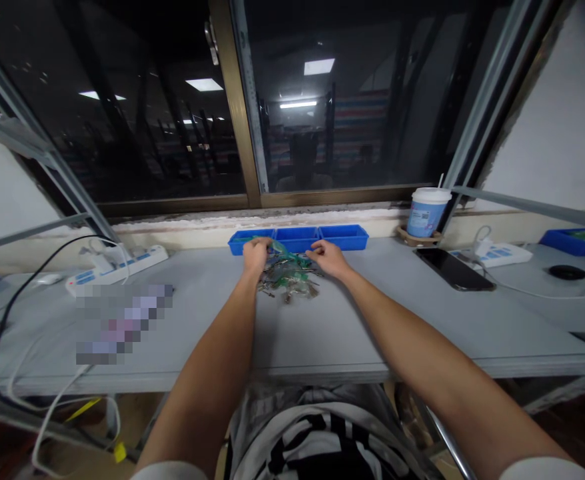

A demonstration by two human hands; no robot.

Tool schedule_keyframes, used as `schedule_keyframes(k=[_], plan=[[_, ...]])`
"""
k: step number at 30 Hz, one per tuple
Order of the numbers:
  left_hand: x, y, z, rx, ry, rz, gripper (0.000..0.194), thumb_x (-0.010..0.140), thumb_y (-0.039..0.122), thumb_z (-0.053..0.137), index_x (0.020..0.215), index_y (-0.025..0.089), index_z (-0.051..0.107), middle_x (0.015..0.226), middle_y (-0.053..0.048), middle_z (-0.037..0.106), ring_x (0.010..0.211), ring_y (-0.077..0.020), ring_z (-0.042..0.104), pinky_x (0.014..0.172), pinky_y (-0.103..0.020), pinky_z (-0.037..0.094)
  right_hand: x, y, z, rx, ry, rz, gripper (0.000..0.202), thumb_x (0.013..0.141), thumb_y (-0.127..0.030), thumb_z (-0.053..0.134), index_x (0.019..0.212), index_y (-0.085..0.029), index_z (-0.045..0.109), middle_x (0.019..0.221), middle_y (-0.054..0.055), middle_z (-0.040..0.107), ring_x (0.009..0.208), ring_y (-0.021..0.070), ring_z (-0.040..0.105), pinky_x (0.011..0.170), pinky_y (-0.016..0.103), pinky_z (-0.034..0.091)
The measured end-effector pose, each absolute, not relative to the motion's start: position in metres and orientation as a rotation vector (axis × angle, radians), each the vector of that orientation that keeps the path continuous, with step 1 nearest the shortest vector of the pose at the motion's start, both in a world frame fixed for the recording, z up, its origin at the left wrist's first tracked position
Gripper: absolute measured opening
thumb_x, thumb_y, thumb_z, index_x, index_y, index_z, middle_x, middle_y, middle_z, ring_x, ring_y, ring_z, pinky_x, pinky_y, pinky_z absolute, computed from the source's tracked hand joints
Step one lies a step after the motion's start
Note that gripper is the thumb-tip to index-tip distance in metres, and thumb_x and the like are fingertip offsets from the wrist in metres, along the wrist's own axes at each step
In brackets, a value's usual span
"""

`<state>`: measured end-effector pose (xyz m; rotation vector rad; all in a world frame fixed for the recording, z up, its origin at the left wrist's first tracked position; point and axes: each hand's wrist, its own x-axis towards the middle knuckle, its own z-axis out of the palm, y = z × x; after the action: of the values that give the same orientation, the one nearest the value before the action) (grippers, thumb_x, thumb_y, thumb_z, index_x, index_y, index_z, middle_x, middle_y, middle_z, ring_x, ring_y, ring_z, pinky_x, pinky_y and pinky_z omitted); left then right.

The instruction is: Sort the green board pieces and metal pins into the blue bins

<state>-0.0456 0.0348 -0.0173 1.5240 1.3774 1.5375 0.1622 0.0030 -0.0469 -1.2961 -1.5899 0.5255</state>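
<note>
On the grey table lies a loose pile (292, 275) of small, thin metal pieces mixed with green, film-like bits; their exact kind is too small to make out. At the pile's far left edge, my left hand (256, 256) is closed, with a green translucent strip (276, 247) at its fingertips. My right hand (329, 259) is over the pile's right side, thumb and fingers drawn together; whatever they pinch is too small to name. Just beyond both hands stands a blue tray (297, 250) with three compartments, and some green shows in its left one.
A lidded paper cup (426, 212) stands at the back right, near a dark phone (454, 269) and a power strip (505, 255). To the left are another power strip (117, 269), cables and a pixelated object (125, 325). A window (322, 100) rises behind the table.
</note>
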Motion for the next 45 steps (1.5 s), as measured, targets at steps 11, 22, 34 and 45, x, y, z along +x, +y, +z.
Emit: schedule_keyframes(k=[11,22,34,45], plan=[[-0.054,0.041,-0.028,1.505,1.529,1.407,0.048,0.070,0.018,0.050,0.118,0.016,0.058,0.123,-0.011,0.060,0.100,-0.0201,0.062,0.079,-0.029,0.049,0.161,-0.001,-0.050,-1.330,-1.961,0.337,0.016,0.077,-0.030,0.062,0.087,-0.017,0.067,0.084,0.008,0.069,0.076,0.0173,0.060,0.071,0.029,0.043],[-0.034,0.018,-0.032,2.217,1.713,0.850,0.034,0.079,0.027,0.051,0.109,0.016,0.064,0.121,-0.015,0.062,0.113,-0.0288,0.056,0.097,-0.038,0.039,0.156,-0.002,-0.057,-1.220,-2.116,0.252,0.049,0.073,-0.056,0.061,0.105,-0.019,0.067,0.100,0.010,0.063,0.101,0.0255,0.051,0.091,0.038,0.038],[-0.030,0.014,-0.029,2.196,1.633,0.810,0.027,0.082,0.027,0.048,0.098,0.019,0.069,0.107,-0.013,0.069,0.103,-0.0273,0.061,0.092,-0.037,0.042,0.149,-0.004,-0.053,-1.151,-2.128,0.355,0.030,0.073,-0.037,0.068,0.095,-0.018,0.070,0.094,0.008,0.064,0.083,0.0184,0.056,0.079,0.031,0.043],[-0.024,0.009,-0.026,2.179,1.603,0.814,0.028,0.081,0.024,0.051,0.103,0.019,0.068,0.112,-0.011,0.067,0.105,-0.0281,0.060,0.092,-0.037,0.043,0.152,0.000,-0.048,-1.214,-1.743,0.506,0.018,0.068,-0.011,0.059,0.081,-0.019,0.069,0.080,0.004,0.070,0.072,0.0154,0.062,0.072,0.029,0.048]])
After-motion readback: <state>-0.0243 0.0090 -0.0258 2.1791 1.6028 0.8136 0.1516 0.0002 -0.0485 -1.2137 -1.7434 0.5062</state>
